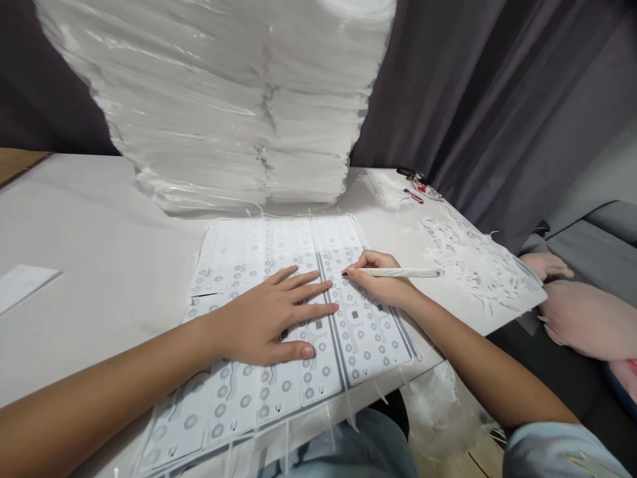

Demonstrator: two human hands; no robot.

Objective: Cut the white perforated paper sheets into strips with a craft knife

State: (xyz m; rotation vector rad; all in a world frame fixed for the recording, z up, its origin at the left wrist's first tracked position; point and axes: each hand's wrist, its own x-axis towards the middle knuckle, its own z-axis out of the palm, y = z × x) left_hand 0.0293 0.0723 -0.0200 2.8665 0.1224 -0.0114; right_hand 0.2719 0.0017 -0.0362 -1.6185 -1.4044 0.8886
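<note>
The right hand's (pixel 381 279) thumb and first fingers are pinched narrowly round a white stick (pixel 403 272). Its dark tip is at the fingertips and touches the sheet, and its long end points away to the right. The left hand (pixel 269 318) lies flat on the same sheet, palm down and holding nothing. Its fingers are stretched out and slightly spread, the thumb is tucked along the near side, and the fingertips stop just beside the stick's tip.

The printed sheet (pixel 233 255) lies on the table right in front of the person, with its near edge hanging over the table's front. It is white and glossy, divided by grey lines into long panels running away from the person. Each panel carries rows of small grey dots, a few dark squares and faint curved outlines.

Behind the sheet, touching its far edge, stands a tall stack of white sheets (pixel 239 99) wrapped in clear film. To the right of the hands lies a loose heap of thin white strips (pixel 472 259). The table (pixel 89 265) is pale grey, with a white slip of paper (pixel 24 282) at its left edge. A dark curtain (pixel 497 99) hangs behind it.
</note>
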